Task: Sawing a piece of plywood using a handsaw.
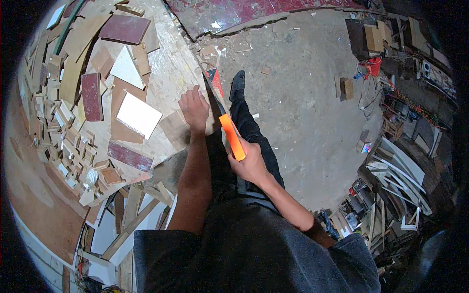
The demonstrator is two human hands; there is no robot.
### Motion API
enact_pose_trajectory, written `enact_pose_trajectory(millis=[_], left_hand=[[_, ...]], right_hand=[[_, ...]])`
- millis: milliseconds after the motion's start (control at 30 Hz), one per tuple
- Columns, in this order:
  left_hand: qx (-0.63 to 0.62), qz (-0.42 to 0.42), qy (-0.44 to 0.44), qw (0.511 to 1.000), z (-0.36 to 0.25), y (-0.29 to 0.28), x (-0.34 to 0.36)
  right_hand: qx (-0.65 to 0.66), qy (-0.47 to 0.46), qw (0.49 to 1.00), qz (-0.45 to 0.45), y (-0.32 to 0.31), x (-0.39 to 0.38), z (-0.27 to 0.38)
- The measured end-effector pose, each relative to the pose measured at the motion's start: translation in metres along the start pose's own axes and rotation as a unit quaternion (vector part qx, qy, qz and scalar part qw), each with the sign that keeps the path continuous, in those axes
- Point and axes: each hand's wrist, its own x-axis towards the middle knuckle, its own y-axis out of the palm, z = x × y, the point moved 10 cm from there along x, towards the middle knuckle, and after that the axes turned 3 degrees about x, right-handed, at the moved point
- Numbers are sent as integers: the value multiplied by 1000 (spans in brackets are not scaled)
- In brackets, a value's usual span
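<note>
My right hand [249, 161] grips an orange-handled saw [232, 137], whose long narrow blade points forward along the bench's edge, with a red and black patch near the far end. Its cutting edge is too small to make out. My left hand [194, 108] rests palm down at the right edge of the wooden worktop [173, 53], fingers apart and slightly bent, left of the blade. Nearby on the worktop lie a white rectangular board [138, 114], a white triangular offcut [128, 68] and maroon panels [124, 30]. My dark-shod foot [238, 85] shows beyond the saw.
Several small wood blocks and strips [68, 136] cover the worktop's left part. Offcuts [129, 229] are piled at lower left. Concrete floor [308, 88] lies to the right, bordered by boxes [375, 38], a red bucket [373, 66], cables and stacked white boards [400, 171]. A red surface [264, 9] runs along the top.
</note>
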Motion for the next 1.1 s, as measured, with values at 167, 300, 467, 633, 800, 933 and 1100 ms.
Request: enact_pose_trajectory(millis=[167, 300, 467, 633, 800, 933, 1100], left_hand=[[19, -7, 9, 1000, -2, -1, 0], [28, 3, 7, 1000, -1, 0, 0], [21, 0, 14, 1000, -3, -2, 2], [10, -6, 11, 1000, -4, -3, 1], [15, -4, 16, 1000, -2, 1, 0], [15, -4, 16, 1000, -4, 3, 1], [15, 6, 4, 1000, -1, 6, 0]], right_hand=[[17, 28, 999, 10, -1, 4, 1], [28, 60, 998, 23, 2, 5, -2], [27, 55, 997, 44, 2, 7, 0], [47, 54, 996, 59, 9, 4, 0], [-7, 42, 999, 27, 9, 0, -7], [-51, -41, 997, 27, 9, -3, 0], [-51, -29, 998, 10, 8, -1, -14]])
